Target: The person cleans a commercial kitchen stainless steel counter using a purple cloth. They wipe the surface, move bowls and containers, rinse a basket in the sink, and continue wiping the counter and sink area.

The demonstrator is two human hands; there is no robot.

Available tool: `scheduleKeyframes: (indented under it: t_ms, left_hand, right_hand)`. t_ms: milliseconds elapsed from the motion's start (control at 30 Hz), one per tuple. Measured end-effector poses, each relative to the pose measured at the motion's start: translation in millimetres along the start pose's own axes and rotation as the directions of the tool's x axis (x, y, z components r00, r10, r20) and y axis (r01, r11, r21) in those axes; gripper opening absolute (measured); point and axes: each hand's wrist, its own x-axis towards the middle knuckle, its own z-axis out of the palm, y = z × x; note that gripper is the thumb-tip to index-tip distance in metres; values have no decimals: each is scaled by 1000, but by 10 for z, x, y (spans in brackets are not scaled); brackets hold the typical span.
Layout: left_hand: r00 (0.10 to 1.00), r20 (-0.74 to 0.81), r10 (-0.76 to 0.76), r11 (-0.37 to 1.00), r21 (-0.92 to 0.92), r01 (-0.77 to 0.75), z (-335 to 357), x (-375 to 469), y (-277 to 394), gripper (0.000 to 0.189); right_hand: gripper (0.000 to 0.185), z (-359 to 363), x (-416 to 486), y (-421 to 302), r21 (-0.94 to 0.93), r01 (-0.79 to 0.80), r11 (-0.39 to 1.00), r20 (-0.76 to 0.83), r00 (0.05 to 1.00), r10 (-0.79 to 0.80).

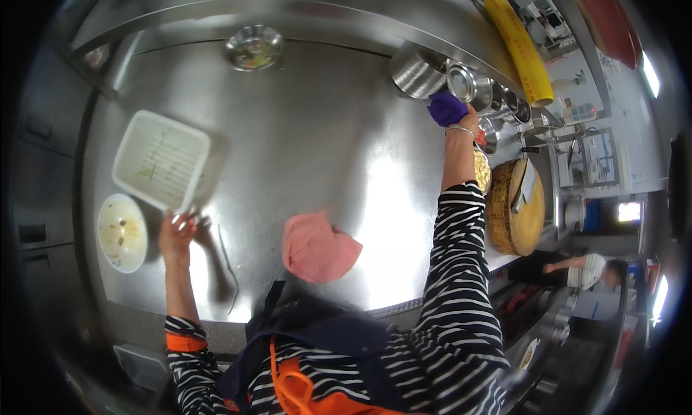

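Observation:
My right hand (471, 124) grips a bunched purple cloth (447, 109) at the back right of the steel worktop (303, 128), beside a large steel pot (417, 71) and a round steel container (461, 82). My left hand (177, 234) is at the near corner of a white ribbed plastic tray (161, 158), fingertips at its rim; blur hides whether they grip it. Green scraps lie in the tray. Left of that hand stands a white bowl (123, 234) with yellowish residue. A folded pink cloth (320, 247) lies on the worktop in front of me.
A steel bowl with food scraps (254, 48) stands at the back. A cleaver (524, 185) rests on a round wooden chopping block (513, 215) at right. A yellow roll (519, 50) lies on the overhead steel shelf (324, 15). Farther right is another person (576, 269).

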Motion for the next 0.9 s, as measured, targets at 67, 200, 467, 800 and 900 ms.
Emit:
scheduleKeyframes:
  t_ms: [67,200,467,800,900]
  left_hand:
    - [1000,17,20,999,-30,-20,-15,-16,17,46]
    - [995,8,95,995,-25,-95,33,10,-35,42]
    - [963,-16,269,956,128,-264,177,216,-101,26]
    - [976,-6,218,965,154,-214,641,-32,19,37]
    - [980,83,181,968,164,-192,630,-106,-40,39]
  right_hand:
    - [24,-89,301,-139,36,-14,999,43,999,12]
    - [30,-143,853,-461,-31,6,999,83,997,-3]
    - [32,-119,1669,-719,-324,-58,944,-13,998,57]
    - [33,-1215,357,479,-665,-373,647,431,516,740]
    - [29,-1261,-461,832,-756,-434,489,270,475,838]
